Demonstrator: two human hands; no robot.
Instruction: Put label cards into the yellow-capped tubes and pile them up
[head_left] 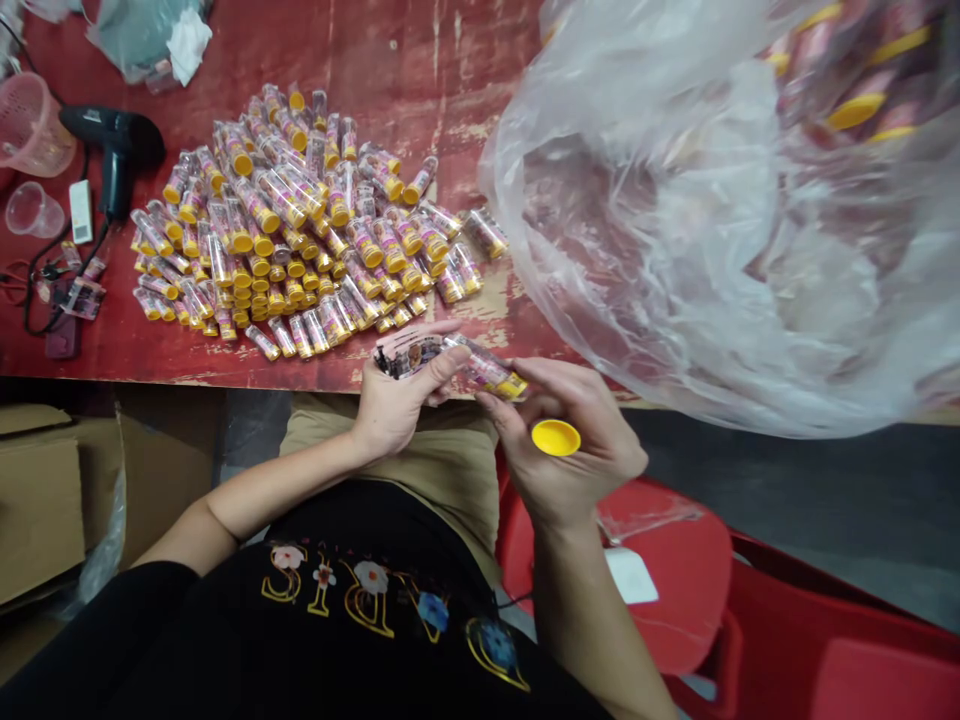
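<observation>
From the head view, I've got a clear tube [486,368] just over the near edge of the red tabletop [480,60], in front of my lap, tilted with its yellow end toward my right. My right hand [574,440] is pinching that yellow end between thumb and fingers, and there's a loose yellow cap [556,437] tucked against the palm too. My left hand [397,400] is closed on some printed slips [412,358], thumb over them, with the thumb tip right at the tube's other end. Can't tell if the thumb actually presses on it.

Past my hands there's a big heap of capped tubes [292,220] in the same style, yellow ends pointing every which way, with a short row lying along the near side. On the right, a huge see-through plastic bag [637,250] sprawls over the tabletop edge, and more yellow-ended tubes [862,110] show up blurry at its far side. Over on the left I've got a dark blower [116,150] with a cord, just beside a pink basket [34,125].
</observation>
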